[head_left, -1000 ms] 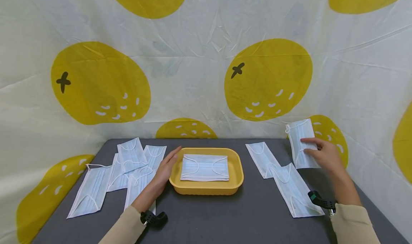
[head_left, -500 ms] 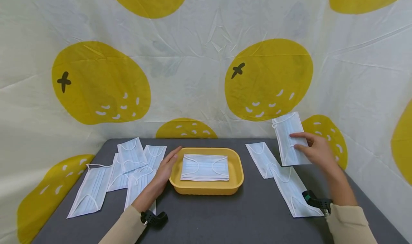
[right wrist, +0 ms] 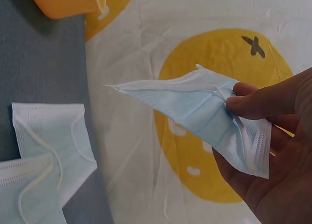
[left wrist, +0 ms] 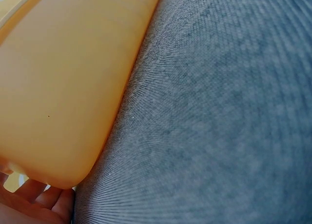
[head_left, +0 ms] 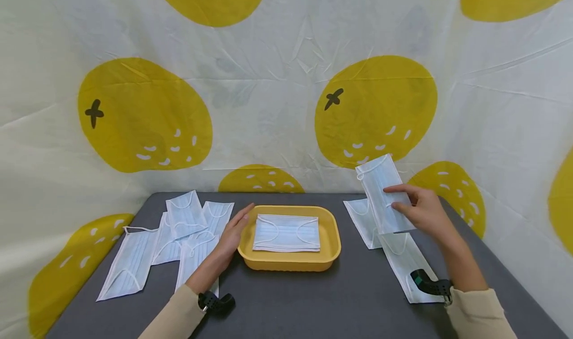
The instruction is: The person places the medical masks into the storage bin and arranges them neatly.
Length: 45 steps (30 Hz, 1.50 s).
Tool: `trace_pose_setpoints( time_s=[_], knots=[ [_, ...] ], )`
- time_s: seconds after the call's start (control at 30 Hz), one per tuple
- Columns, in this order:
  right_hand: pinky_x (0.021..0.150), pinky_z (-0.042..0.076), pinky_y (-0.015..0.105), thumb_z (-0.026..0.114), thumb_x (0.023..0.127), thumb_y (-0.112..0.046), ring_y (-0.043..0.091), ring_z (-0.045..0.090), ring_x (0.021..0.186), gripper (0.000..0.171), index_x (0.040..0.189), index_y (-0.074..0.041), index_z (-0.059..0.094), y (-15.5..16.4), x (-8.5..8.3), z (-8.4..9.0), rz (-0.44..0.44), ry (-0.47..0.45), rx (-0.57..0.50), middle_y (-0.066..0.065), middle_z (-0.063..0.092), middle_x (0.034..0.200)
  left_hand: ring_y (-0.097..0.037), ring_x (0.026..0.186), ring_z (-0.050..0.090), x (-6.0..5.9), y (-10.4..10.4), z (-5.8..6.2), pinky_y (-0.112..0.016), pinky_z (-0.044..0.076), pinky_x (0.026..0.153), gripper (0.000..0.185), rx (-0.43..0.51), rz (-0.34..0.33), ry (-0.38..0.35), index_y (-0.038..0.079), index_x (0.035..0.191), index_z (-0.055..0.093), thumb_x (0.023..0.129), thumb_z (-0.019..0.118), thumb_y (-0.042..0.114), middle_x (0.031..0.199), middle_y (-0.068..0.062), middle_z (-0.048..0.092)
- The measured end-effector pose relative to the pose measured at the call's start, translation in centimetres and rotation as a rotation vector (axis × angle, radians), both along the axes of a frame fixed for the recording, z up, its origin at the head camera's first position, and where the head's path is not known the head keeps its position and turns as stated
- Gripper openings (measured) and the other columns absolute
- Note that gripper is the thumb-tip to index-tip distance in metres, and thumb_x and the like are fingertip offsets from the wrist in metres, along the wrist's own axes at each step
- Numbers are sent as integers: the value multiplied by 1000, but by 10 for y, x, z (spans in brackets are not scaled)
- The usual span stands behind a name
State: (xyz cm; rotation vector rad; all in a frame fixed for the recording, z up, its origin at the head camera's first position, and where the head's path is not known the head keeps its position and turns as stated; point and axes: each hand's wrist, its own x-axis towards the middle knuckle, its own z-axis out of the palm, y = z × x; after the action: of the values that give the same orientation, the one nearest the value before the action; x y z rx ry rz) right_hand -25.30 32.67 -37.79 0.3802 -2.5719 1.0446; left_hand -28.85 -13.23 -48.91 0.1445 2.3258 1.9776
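Note:
A pale blue face mask (head_left: pixel 380 200) is pinched between thumb and fingers of my right hand (head_left: pixel 423 207), raised above the table's right side. In the right wrist view the thumb presses on the held mask (right wrist: pixel 204 109), which bends to a point. My left hand (head_left: pixel 230 234) rests against the left end of a yellow tray (head_left: pixel 288 264), its fingers fairly straight along the wall. In the left wrist view those fingers (left wrist: pixel 46 199) touch the tray's outer side (left wrist: pixel 68 87). Inside the tray lies a neat stack of masks (head_left: pixel 286 233).
Two more masks lie overlapping on the right, one farther back (head_left: pixel 360 219) and one nearer (head_left: pixel 414 269). Several loose masks (head_left: pixel 185 214) overlap on the left of the grey table (head_left: pixel 309 304). A white curtain (head_left: pixel 268 105) with yellow fruit prints hangs behind.
My right hand has carried the held mask leftward from the table's far right, over the other two masks. The left hand and the tray stay in place.

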Motion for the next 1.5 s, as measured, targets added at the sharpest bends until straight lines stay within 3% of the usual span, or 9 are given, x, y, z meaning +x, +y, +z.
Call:
trace_pose_setpoints(
  time_s=[0.13,0.47,0.6,0.7,0.77,1.07,1.23,1.33,1.5],
  knots=[
    [43,25,26,74,93,-4,3,15,51,31,124,-6,74,-13,3,2,38,7,13,-9,13,65,-30,159,25,0,2,0,-55,18,129,47,-10,4,-1,28,159,40,113,36,34,170,-4,30],
    [44,28,25,72,92,-2,6,20,46,31,123,-9,74,-40,3,9,79,-61,35,-1,36,62,-29,159,26,0,1,1,-54,18,129,47,3,17,-15,30,159,41,113,35,35,170,-2,32],
    [48,32,26,72,92,0,11,36,58,31,122,-9,75,-49,1,12,86,-72,49,13,66,87,-29,159,25,0,1,1,-55,18,129,47,0,13,-13,30,159,40,113,35,35,170,-3,31],
    [57,39,26,71,92,1,18,50,78,32,122,-9,75,-56,-2,13,107,-65,66,17,72,116,-29,159,25,0,1,1,-54,18,130,47,-2,17,-15,30,159,41,113,35,35,170,-2,32],
    [59,41,25,70,92,1,19,50,79,31,121,-9,75,-61,-4,12,124,-64,70,18,71,119,-29,159,25,-1,1,1,-55,18,129,47,-3,16,-15,30,159,41,113,35,35,170,-2,32],
    [52,34,26,67,92,3,12,33,61,31,118,-12,77,-81,-15,12,230,-94,68,14,66,96,-29,159,25,-2,3,2,-55,19,129,47,2,9,-18,30,159,40,113,35,35,170,-2,30],
    [67,47,27,68,92,2,22,57,86,31,116,-15,78,-93,-22,11,282,-132,52,14,72,116,-29,159,25,-1,1,1,-55,19,129,47,-4,11,-8,30,159,40,113,35,35,170,-3,31],
    [82,51,33,68,92,3,27,60,110,31,116,-14,78,-100,-27,11,324,-152,60,14,71,129,-28,159,26,-1,0,0,-54,19,130,46,0,9,-11,30,159,41,113,36,35,170,-2,31],
    [90,53,40,67,92,2,29,63,116,33,117,-16,78,-110,-32,11,386,-175,97,11,72,127,-29,158,26,0,0,-1,-55,20,129,47,-7,10,-9,29,159,40,113,36,34,170,-4,31]
  ],
)
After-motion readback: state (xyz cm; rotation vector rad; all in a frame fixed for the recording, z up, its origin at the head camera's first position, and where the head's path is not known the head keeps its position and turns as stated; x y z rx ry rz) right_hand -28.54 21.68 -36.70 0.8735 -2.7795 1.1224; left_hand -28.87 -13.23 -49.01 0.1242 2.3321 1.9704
